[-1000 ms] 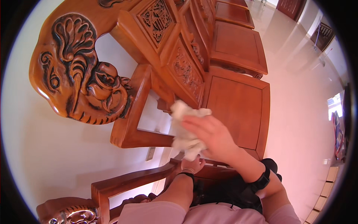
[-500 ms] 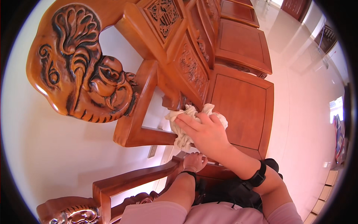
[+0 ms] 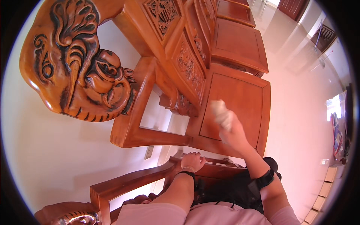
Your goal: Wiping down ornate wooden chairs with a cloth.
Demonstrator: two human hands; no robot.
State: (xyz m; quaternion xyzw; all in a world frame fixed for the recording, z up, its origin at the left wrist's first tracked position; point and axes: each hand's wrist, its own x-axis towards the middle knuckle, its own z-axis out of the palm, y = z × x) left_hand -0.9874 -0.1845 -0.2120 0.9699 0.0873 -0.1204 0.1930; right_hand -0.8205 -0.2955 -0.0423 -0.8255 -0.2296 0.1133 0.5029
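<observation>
My right hand (image 3: 235, 135) is closed round a bunched cream cloth (image 3: 222, 114), held over the wooden chair seat (image 3: 236, 105); hand and cloth are blurred. The seat belongs to a carved reddish-brown chair. Its armrest (image 3: 161, 140) and carved backrest panel (image 3: 190, 67) stand left of the cloth. Lower down, my left hand (image 3: 192, 162) grips the back end of a nearer chair's armrest (image 3: 131, 179), fingers curled over the wood.
A large carved animal-head scroll (image 3: 80, 71) juts out at the upper left. More wooden seats (image 3: 240, 43) continue in a row beyond. Pale glossy floor (image 3: 296, 112) lies to the right, with stacked boxes (image 3: 320, 197) at its edge. A white wall (image 3: 67, 150) runs along the left.
My right hand has lifted the cloth off the armrest's joint and moved right, over the seat; the cloth is now bunched smaller. My left hand stays on the nearer armrest.
</observation>
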